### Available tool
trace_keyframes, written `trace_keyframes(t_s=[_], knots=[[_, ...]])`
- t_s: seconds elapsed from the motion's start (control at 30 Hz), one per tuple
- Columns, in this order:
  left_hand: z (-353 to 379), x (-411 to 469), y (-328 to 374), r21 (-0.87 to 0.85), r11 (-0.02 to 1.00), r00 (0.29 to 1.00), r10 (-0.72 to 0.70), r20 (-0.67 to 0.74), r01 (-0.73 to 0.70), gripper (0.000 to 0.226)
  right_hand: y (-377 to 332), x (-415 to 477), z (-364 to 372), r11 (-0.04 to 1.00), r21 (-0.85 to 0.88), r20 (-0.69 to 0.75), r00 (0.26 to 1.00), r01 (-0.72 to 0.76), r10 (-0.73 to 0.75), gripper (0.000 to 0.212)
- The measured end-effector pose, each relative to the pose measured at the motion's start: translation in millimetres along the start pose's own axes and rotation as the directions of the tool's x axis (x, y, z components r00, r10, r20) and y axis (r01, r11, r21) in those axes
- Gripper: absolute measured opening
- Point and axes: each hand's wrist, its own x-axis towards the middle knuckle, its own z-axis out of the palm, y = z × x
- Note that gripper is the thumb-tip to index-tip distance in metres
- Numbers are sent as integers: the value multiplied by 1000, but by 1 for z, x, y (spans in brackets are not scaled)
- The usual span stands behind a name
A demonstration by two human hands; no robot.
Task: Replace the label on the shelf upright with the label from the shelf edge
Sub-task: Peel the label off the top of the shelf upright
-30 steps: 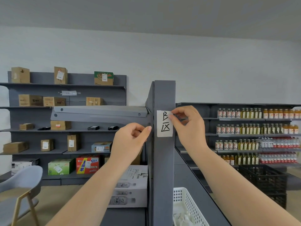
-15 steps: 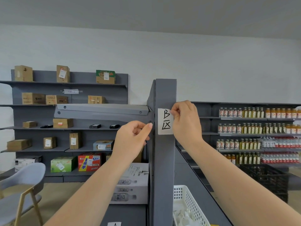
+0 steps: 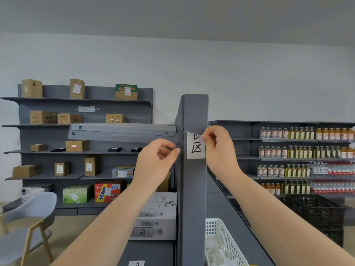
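From my head camera, my right hand (image 3: 219, 150) pinches the top right corner of the white label (image 3: 195, 147) on the grey shelf upright (image 3: 195, 189), folding that corner down while the lower part sticks flat. My left hand (image 3: 156, 162) rests against the upright's left side, fingers curled together, holding nothing I can see. Another white label (image 3: 136, 263) shows at the shelf edge below.

White label (image 3: 195, 148) half-peeled off upright (image 3: 195, 189).
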Motion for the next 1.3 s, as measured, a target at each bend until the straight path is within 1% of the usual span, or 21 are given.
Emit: trace_keyframes(t_s=[0.07, 0.17, 0.33, 0.43, 0.57, 0.67, 0.8, 0.87, 0.93, 1.03, 1.1, 1.13, 1.2, 1.3], knots=[[1, 2, 3, -8, 1000, 1000, 12, -13, -12, 9, -3, 3, -1, 999, 24, 10, 999, -44, 44, 28], [3, 4, 7, -21, 1000, 1000, 7, -11, -8, 12, -3, 6, -2, 996, 49, 20, 997, -69, 68, 20], [5, 1, 7, 22, 1000, 1000, -3, 22, 2, 18, -3, 2, -4, 995, 64, 14, 997, -74, 73, 27], [5, -1, 7, 42, 999, 1000, -10, 30, 8, 21, -5, 0, -5, 995, 74, 14, 997, -73, 72, 27], [2, -2, 9, 22, 999, 999, -27, 24, 27, 23, -7, -2, -6, 993, 96, 18, 998, -69, 68, 24], [0, -3, 13, 16, 1000, 999, -17, 44, 17, 21, -8, -5, -7, 992, 108, 17, 998, -65, 63, 21], [1, -4, 15, 28, 1000, 997, 2, 75, -4, 18, -10, -9, -8, 992, 111, -3, 998, -54, 55, 24], [3, -4, 16, 27, 1000, 997, 5, 78, -7, 15, -14, -8, -10, 985, 156, -15, 997, -75, 78, 24], [6, -4, 19, 8, 1000, 996, -6, 84, 6, 9, -20, -4, -13, 971, 212, -22, 993, -109, 116, 18], [10, -8, 25, -44, 997, 993, -64, 99, 69, 5, -26, 6, -18, 974, 190, -24, 991, -126, 132, 12], [11, -12, 31, -158, 977, 986, -126, 108, 142, 20, -27, 6, -19, 970, 192, -2, 988, -152, 155, 9], [10, -15, 35, -245, 948, 976, -173, 134, 202, 26, -26, 5, -20, 967, 195, 5, 986, -163, 165, 9], [7, -21, 44, -394, 859, 941, -253, 227, 326, 34, -22, -1, -22, 966, 192, 2, 985, -171, 174, 8], [6, -30, 48, -461, 764, 879, -296, 373, 453, 30, -15, -12, -27, 965, 182, -13, 980, -191, 197, 8]])
